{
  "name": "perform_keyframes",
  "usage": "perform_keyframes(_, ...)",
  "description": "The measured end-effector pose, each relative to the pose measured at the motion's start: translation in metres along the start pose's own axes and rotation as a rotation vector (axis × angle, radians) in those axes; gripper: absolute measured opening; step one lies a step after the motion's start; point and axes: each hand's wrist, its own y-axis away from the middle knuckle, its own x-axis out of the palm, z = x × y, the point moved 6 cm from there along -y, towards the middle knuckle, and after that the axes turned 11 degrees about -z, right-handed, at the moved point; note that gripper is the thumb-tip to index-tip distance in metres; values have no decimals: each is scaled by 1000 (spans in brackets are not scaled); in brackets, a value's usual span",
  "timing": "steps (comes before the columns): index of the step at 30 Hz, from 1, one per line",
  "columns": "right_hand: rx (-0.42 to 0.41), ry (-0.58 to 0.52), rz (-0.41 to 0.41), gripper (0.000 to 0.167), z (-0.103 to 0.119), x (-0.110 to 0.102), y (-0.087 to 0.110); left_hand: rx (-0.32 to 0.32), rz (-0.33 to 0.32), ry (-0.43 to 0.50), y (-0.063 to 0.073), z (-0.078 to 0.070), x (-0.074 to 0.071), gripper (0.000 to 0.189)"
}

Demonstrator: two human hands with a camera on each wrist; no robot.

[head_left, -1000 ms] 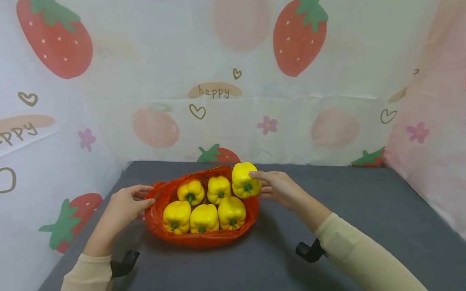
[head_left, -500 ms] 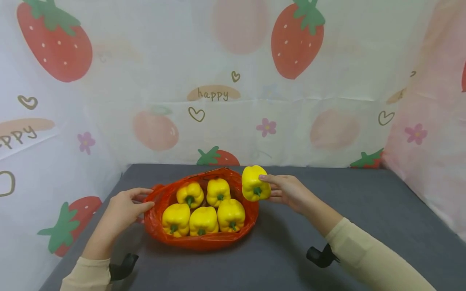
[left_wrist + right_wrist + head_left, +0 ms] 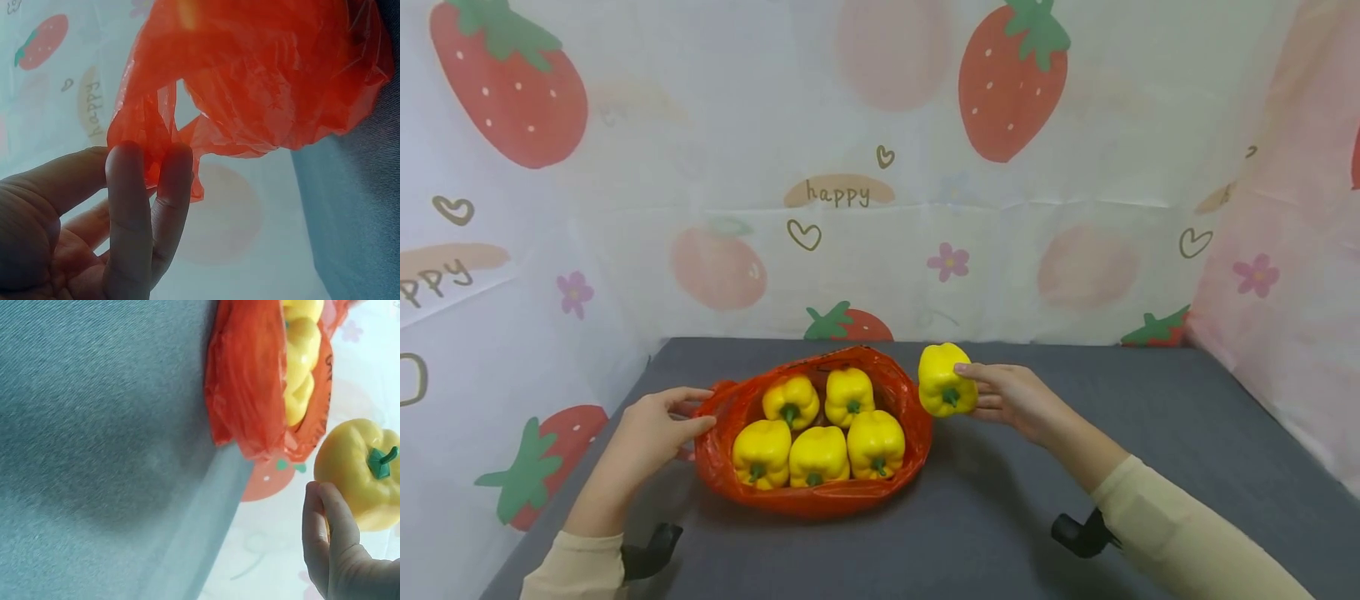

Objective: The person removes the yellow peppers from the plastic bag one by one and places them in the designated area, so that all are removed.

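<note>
A red plastic bag (image 3: 812,502) stands on the grey table with its mouth spread, and several yellow bell peppers (image 3: 820,456) with green stems sit inside. My left hand (image 3: 651,433) pinches the bag's left edge; the left wrist view shows thumb and fingers on the thin red plastic (image 3: 150,125). To the right of the bag, my right hand (image 3: 1018,400) holds one yellow bell pepper (image 3: 946,379) up in the air, its stem facing me. In the right wrist view, fingertips (image 3: 334,503) press on the side of that bell pepper (image 3: 350,462).
The grey tabletop (image 3: 1150,467) extends to the right and in front of the bag. A white cloth backdrop (image 3: 887,267) with printed strawberries encloses the back and both sides. Black wrist mounts (image 3: 1078,533) hang beneath the sleeves.
My right hand has carried the bell pepper rightward, from over the bag's right rim to beside it. My left hand keeps its place at the bag's left edge.
</note>
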Motion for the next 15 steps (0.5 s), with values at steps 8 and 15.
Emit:
perform_keyframes(8,8,-18,3,75,-6,-7,-2,-8,7,-4,1,0,-1,56)
perform_keyframes(15,21,-35,-16,77,-11,-19,-8,-1,3,2,1,-2,0,55)
